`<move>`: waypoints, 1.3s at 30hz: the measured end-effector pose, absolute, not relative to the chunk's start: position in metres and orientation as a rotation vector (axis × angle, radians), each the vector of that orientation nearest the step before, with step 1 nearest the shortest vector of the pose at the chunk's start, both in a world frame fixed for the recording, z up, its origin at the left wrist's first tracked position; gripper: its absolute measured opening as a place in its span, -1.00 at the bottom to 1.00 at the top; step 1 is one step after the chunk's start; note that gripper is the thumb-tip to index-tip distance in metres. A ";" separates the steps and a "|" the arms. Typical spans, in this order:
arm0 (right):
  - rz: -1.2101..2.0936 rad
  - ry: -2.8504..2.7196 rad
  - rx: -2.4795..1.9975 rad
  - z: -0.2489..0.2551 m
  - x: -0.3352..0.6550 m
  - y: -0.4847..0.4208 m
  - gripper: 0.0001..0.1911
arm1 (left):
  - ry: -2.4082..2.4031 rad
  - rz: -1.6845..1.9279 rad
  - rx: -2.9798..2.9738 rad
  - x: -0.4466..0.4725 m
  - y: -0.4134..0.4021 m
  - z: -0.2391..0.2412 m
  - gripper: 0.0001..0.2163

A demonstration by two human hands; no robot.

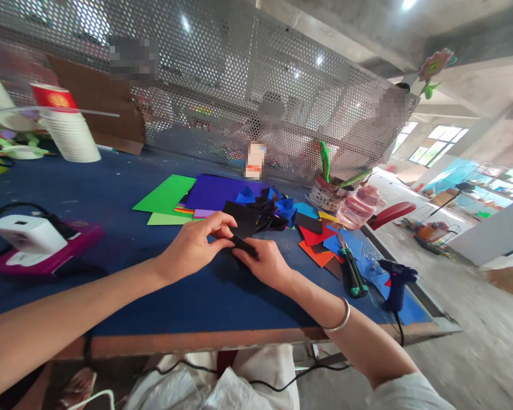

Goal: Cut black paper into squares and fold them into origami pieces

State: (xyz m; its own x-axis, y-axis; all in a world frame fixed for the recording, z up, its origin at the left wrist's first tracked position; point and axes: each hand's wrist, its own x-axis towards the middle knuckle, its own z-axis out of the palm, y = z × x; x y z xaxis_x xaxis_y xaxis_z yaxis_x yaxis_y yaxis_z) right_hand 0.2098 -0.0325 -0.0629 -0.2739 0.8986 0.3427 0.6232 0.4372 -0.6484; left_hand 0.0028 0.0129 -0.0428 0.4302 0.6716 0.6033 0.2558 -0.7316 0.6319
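Note:
Between my hands is a small folded piece of black paper point(244, 245), held low over the blue tabletop. My left hand point(205, 239) pinches its left end between thumb and fingers. At the other end, my right hand point(267, 262) grips it, thumb along the near side. Just behind the fingers lies a flat black sheet point(241, 216). Beyond it sits a pile of folded blue and black paper pieces point(277, 208). Green paper point(166, 193) and purple paper point(218, 191) lie stacked to the back left.
On the right are red and orange paper point(316, 242), a utility knife point(353, 267), a dark blue glue gun point(395, 282) and a pink bottle point(361, 206). A white charger point(23, 233) lies left, paper cups point(70, 134) behind it. A perforated metal panel point(214, 85) closes the back.

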 end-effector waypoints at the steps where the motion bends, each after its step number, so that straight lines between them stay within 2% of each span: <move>1: 0.521 -2.010 -1.274 -0.062 0.210 -0.033 -0.76 | 0.786 1.232 2.236 0.003 0.012 -0.042 -0.81; 10: 0.504 -2.070 -1.261 -0.059 0.209 -0.036 -0.73 | 0.788 1.182 2.306 0.001 0.012 -0.044 -0.90; 14: 0.466 -2.087 -1.258 -0.058 0.210 -0.036 -0.72 | 0.742 1.165 2.386 0.002 0.016 -0.047 -0.87; 21: 0.480 -2.063 -1.247 -0.063 0.212 -0.035 -0.76 | 0.674 1.084 2.476 0.002 0.014 -0.044 -0.90; 24: 0.520 -1.992 -1.243 -0.063 0.215 -0.032 -0.84 | 0.753 1.136 2.388 0.001 0.013 -0.040 -0.93; 30: 0.868 -1.657 -1.068 -0.060 0.218 -0.026 -0.50 | 0.919 1.279 1.903 0.001 0.026 -0.036 -0.75; 34: 0.953 -1.606 -1.044 -0.067 0.206 -0.031 -0.33 | 0.881 1.223 1.589 0.007 0.028 -0.040 -0.65; 39: 0.808 -1.588 -1.139 -0.069 0.198 -0.036 -0.55 | 0.790 1.117 1.386 0.014 0.017 -0.044 -0.68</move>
State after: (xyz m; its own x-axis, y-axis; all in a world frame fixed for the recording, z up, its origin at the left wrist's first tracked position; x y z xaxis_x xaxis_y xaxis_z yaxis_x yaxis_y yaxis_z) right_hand 0.1979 -0.0362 -0.0688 -0.0768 0.9407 0.3304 0.2870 0.3382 -0.8963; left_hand 0.0138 0.0173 -0.0436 0.3247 0.9284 0.1810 -0.1384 -0.1427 0.9801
